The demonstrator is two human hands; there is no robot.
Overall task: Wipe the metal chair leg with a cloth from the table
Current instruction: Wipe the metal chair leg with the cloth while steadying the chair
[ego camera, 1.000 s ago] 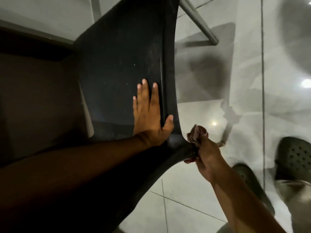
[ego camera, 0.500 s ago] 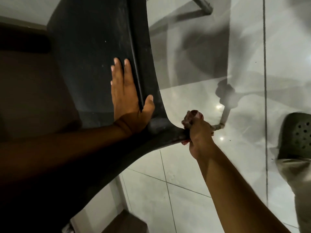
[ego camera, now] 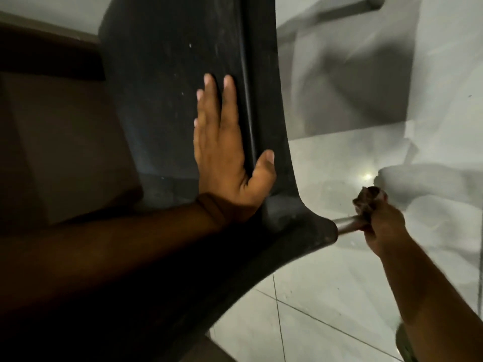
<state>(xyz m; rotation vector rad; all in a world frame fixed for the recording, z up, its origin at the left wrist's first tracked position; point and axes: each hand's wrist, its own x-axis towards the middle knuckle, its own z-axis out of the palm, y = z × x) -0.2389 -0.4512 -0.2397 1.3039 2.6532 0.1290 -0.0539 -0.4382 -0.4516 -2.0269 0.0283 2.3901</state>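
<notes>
A black plastic chair (ego camera: 170, 74) fills the middle of the view, seen from above. My left hand (ego camera: 222, 158) lies flat on its seat, fingers spread, thumb over the raised side rim. At the seat's front right corner a short stretch of the metal chair leg (ego camera: 346, 226) shows. My right hand (ego camera: 384, 226) is closed around that leg with a dark brownish cloth (ego camera: 368, 198) bunched in the fist; the cloth sticks out above the fingers. The leg beyond my right hand is hidden.
Glossy pale floor tiles (ego camera: 326, 322) with dark grout lines lie under the chair. Another metal chair leg's foot (ego camera: 376, 0) shows at the top edge. A dark brown surface (ego camera: 52, 139) sits to the left of the chair.
My right hand with the cloth has slid outward along the leg, away from the seat corner, baring a stretch of metal. My left hand stays flat on the seat. The view has shifted.
</notes>
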